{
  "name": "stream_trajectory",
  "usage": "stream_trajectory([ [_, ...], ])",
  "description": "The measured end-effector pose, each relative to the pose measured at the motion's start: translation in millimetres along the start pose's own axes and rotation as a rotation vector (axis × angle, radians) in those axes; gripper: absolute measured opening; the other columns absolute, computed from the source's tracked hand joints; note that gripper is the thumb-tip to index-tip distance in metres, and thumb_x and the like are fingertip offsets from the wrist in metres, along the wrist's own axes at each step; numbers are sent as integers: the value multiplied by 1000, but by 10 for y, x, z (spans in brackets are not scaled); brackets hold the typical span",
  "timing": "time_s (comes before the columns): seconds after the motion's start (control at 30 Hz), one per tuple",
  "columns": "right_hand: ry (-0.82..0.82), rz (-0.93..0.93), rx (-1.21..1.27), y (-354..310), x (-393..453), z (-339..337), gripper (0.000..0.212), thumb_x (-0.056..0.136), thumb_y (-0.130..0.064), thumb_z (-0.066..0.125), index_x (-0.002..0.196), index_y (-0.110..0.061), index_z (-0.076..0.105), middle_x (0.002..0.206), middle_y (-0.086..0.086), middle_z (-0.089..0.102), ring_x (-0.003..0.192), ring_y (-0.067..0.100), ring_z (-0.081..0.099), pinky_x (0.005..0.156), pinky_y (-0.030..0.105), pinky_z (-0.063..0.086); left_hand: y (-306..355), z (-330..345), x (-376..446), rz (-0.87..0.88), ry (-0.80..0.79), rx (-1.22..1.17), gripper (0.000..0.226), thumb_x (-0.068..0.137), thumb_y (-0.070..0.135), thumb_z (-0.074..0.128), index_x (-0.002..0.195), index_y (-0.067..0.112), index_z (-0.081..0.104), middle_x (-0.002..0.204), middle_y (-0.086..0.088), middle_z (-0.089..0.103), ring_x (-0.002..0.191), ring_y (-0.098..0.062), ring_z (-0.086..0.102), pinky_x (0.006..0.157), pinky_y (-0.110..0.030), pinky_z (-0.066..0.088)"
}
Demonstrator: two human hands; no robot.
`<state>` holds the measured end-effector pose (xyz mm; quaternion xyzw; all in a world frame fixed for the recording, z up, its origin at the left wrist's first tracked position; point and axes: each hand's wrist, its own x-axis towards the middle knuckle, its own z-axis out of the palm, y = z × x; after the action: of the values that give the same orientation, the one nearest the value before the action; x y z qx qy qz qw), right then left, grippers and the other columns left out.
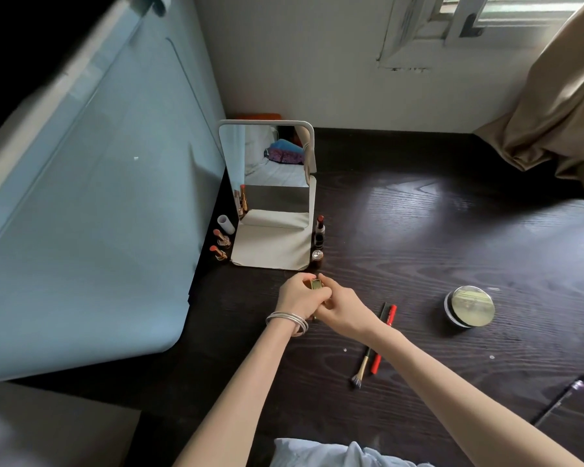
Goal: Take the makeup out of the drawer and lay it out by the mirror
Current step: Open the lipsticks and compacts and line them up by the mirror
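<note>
We see a dark wooden table under a window, with a white standing mirror near its left edge. Open lipsticks stand at the left of the mirror base, and more small makeup stands at its right. In front of the mirror, the left hand and the right hand together hold a small gold case, fingers closed around it. A brush, a red pencil and a round compact lie to the right.
</note>
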<state>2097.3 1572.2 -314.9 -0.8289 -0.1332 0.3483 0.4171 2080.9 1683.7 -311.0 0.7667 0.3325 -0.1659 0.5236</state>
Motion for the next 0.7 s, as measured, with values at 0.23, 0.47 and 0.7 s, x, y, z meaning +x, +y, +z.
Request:
stream_trajectory([
  [0.23, 42, -28, -6, 49, 25, 23, 70, 87, -24, 59, 145, -4, 25, 136, 11, 52, 119, 18, 54, 88, 15, 36, -58, 50, -3, 33, 32, -64, 52, 72, 14, 68, 124, 14, 60, 118, -6, 65, 105, -17, 61, 92, -33, 50],
  [0.47, 89, -125, 222, 103, 20, -105, 63, 76, -1, 69, 133, -14, 46, 119, -2, 62, 109, 12, 62, 91, 22, 51, -187, -181, -15, 289, -142, -121, 61, 72, 1, 65, 129, 16, 52, 124, -2, 59, 117, -13, 55, 100, -30, 46],
  [0.7, 130, -178, 240, 106, 3, -118, 66, 72, -2, 67, 133, -13, 45, 118, 0, 63, 113, 9, 59, 92, 19, 49, -106, -216, -8, 323, -250, -55, 69, 66, 21, 62, 133, 26, 47, 129, 3, 54, 119, -15, 54, 98, -42, 48],
])
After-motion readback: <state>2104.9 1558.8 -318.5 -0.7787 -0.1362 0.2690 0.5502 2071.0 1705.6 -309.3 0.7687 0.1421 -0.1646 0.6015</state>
